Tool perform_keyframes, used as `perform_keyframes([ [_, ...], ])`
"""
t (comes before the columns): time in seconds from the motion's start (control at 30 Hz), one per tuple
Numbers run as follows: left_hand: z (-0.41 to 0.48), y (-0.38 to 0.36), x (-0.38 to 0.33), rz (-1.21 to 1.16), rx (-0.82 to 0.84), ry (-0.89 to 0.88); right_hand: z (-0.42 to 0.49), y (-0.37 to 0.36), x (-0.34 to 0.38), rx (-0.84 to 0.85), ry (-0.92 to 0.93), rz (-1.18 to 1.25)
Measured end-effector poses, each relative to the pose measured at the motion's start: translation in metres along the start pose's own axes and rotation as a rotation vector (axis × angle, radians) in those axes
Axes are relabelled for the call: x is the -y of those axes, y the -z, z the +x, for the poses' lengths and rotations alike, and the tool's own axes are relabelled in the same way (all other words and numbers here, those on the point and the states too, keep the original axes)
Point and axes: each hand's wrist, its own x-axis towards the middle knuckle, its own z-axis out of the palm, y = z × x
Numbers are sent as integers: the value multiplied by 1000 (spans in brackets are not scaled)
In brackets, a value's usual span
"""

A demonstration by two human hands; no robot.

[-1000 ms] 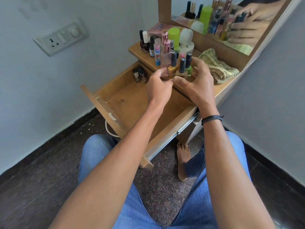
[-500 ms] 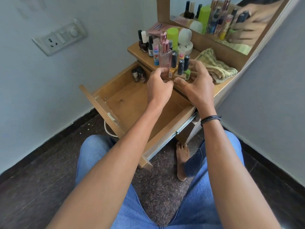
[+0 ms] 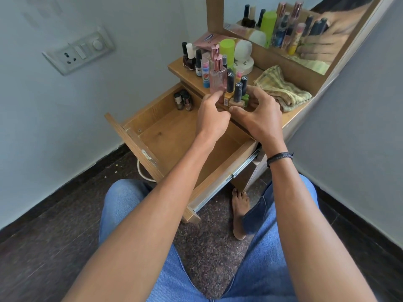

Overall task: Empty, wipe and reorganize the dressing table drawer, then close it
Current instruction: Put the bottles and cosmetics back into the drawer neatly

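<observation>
The wooden drawer (image 3: 174, 140) stands pulled out, its floor bare except for three small nail polish bottles (image 3: 183, 101) in the far left corner. On the tabletop's front edge is a cluster of dark-capped nail polish bottles (image 3: 236, 92). Both hands are cupped around it. My left hand (image 3: 212, 118) presses in from the left, its index finger against the base of a pink perfume bottle (image 3: 218, 80). My right hand (image 3: 257, 115) wraps the cluster from the right, thumb in front and fingers behind.
Further bottles, a green cylinder (image 3: 226, 50) and a white jar (image 3: 243, 55) crowd the tabletop's back left. A folded yellow cloth (image 3: 282, 90) lies at the right, below the mirror (image 3: 283, 25). A wall socket (image 3: 80, 53) is on the left. My knees and a bare foot are under the drawer.
Both hands stay around the bottle cluster at the table edge. My left index finger has lifted to the foot of the pink perfume bottle. The view has shifted slightly.
</observation>
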Motion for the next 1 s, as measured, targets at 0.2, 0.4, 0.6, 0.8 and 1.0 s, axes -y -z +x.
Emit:
perform_keyframes([
  [0.2,-2,4,3,19,73,-16,0,5,-3,89,4,67],
  [0.4,-6,5,7,-20,73,5,0,12,-5,184,57,101],
  [0.6,-15,17,10,-76,82,2,-1,16,-5,270,114,99],
  [0.8,-24,56,21,18,156,-48,-9,4,8,344,213,68],
  [1.0,-18,117,44,194,145,-44,-19,-53,30,380,224,102],
])
